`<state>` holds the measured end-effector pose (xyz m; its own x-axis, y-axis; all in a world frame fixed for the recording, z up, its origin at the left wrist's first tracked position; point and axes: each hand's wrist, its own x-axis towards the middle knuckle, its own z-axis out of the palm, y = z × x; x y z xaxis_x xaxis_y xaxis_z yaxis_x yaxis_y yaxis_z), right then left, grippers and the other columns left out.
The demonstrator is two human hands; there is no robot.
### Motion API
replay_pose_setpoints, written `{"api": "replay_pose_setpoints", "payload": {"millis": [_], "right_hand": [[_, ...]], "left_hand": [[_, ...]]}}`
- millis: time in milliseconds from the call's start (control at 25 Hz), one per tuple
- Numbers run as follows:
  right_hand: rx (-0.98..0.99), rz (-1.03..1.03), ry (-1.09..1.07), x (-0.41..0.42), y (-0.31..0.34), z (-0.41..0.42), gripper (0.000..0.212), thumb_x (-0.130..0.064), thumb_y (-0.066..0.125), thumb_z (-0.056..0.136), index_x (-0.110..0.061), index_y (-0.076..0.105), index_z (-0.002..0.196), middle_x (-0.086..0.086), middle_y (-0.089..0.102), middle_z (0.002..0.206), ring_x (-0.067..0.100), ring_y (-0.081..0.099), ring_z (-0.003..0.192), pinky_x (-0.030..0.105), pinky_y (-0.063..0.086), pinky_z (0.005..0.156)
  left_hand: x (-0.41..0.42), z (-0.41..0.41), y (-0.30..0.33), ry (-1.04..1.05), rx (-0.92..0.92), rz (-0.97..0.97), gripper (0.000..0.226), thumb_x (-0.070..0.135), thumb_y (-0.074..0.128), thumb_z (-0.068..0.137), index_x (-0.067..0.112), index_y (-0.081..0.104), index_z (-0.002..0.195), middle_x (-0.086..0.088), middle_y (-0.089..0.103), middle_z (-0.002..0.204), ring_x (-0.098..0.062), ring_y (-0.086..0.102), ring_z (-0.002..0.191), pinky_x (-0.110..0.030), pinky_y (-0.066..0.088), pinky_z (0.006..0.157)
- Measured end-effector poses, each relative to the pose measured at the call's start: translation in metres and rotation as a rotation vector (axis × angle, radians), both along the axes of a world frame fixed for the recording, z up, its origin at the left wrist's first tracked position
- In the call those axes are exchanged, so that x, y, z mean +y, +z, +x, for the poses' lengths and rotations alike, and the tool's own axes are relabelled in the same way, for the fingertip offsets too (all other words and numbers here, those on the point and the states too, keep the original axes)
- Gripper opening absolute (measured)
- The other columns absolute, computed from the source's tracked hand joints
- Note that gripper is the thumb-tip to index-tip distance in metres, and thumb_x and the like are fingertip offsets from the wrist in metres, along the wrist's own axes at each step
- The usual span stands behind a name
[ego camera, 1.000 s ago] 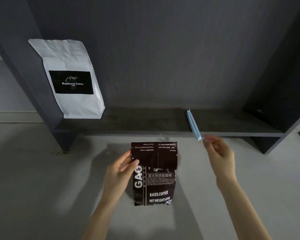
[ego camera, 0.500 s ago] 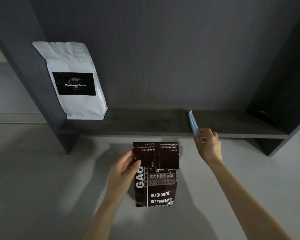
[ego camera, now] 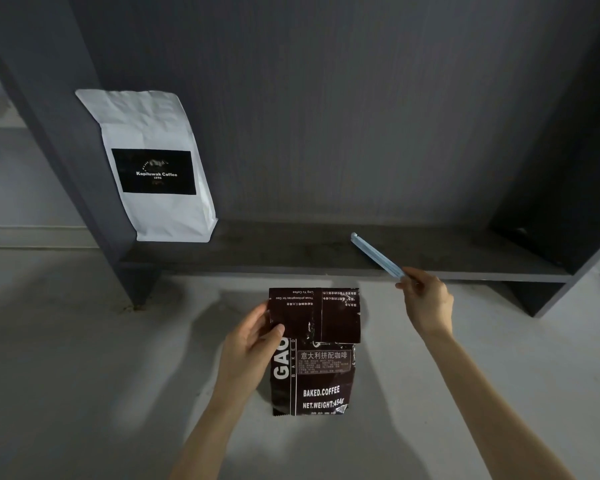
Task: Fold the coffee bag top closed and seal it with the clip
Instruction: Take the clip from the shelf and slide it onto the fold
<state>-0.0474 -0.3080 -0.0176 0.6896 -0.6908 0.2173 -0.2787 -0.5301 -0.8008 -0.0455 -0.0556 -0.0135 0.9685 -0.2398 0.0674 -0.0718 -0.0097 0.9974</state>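
Now your right hand (ego camera: pixel 426 301) pinches the long pale-blue plastic clip (ego camera: pixel 374 254) by its near end, its length angling up-left over the shelf; your left hand (ego camera: pixel 253 344) pins the folded dark-brown foil coffee bag (ego camera: pixel 314 358), lower-left of the clip.

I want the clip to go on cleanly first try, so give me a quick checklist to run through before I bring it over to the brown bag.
1. Brown coffee bag top folded over: ok.
2. Left hand pinning the fold: ok.
3. Blue clip in the right hand grip, held by one end: ok.
4. Clip opened to slide on: cannot tell.
5. Space between clip and bag free: ok.
6. White bag on the shelf well aside: ok.
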Motion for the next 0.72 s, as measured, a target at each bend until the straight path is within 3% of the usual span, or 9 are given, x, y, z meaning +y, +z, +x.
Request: {"api": "replay_pose_setpoints", "payload": {"millis": [160, 320, 440, 600, 720], "right_hand": [[-0.135, 0.222, 0.081, 0.014, 0.022, -0.018, 0.021, -0.011, 0.047, 0.089, -0.01, 0.06, 0.106, 0.007, 0.065, 0.085, 0.019, 0.063, 0.08, 0.031, 0.052, 0.079], [-0.298, 0.528, 0.299, 0.044, 0.038, -0.042, 0.018, -0.003, 0.046, 0.088, -0.01, 0.062, 0.096, 0.004, 0.063, 0.076, 0.002, 0.064, 0.06, 0.011, 0.054, 0.061], [-0.294, 0.521, 0.412, 0.061, 0.036, -0.055, 0.022, -0.001, 0.046, 0.088, -0.013, 0.065, 0.092, 0.004, 0.064, 0.073, 0.002, 0.061, 0.059, 0.012, 0.052, 0.06], [-0.304, 0.458, 0.456, 0.061, 0.033, -0.068, 0.024, 0.0, 0.051, 0.085, -0.019, 0.065, 0.091, -0.013, 0.069, 0.065, 0.0, 0.06, 0.065, 0.009, 0.049, 0.063], [-0.29, 0.358, 0.534, 0.061, 0.032, -0.073, 0.036, 0.01, 0.053, 0.081, -0.025, 0.064, 0.085, -0.024, 0.067, 0.08, -0.001, 0.06, 0.076, 0.007, 0.046, 0.069]], "left_hand": [[-0.004, 0.0, 0.006, -0.019, -0.043, 0.017, 0.032, -0.003, 0.051, 0.084, 0.027, 0.055, 0.092, 0.016, 0.062, 0.095, 0.016, 0.06, 0.08, -0.004, 0.048, 0.073], [-0.007, 0.001, 0.014, -0.008, -0.103, 0.01, 0.021, 0.007, 0.048, 0.087, 0.026, 0.056, 0.085, 0.01, 0.064, 0.088, 0.015, 0.06, 0.075, -0.001, 0.042, 0.064], [-0.005, 0.002, 0.013, 0.01, -0.133, 0.025, 0.014, 0.016, 0.048, 0.088, 0.027, 0.057, 0.085, 0.01, 0.064, 0.087, 0.012, 0.06, 0.077, -0.002, 0.044, 0.068], [-0.001, 0.002, 0.011, -0.05, -0.2, 0.021, 0.017, 0.016, 0.051, 0.087, 0.029, 0.055, 0.098, 0.007, 0.065, 0.098, 0.004, 0.061, 0.091, -0.007, 0.046, 0.079], [-0.001, 0.002, 0.016, -0.061, -0.222, 0.025, 0.022, 0.003, 0.049, 0.087, 0.022, 0.054, 0.097, 0.005, 0.063, 0.086, 0.008, 0.06, 0.076, -0.004, 0.043, 0.068]]}}
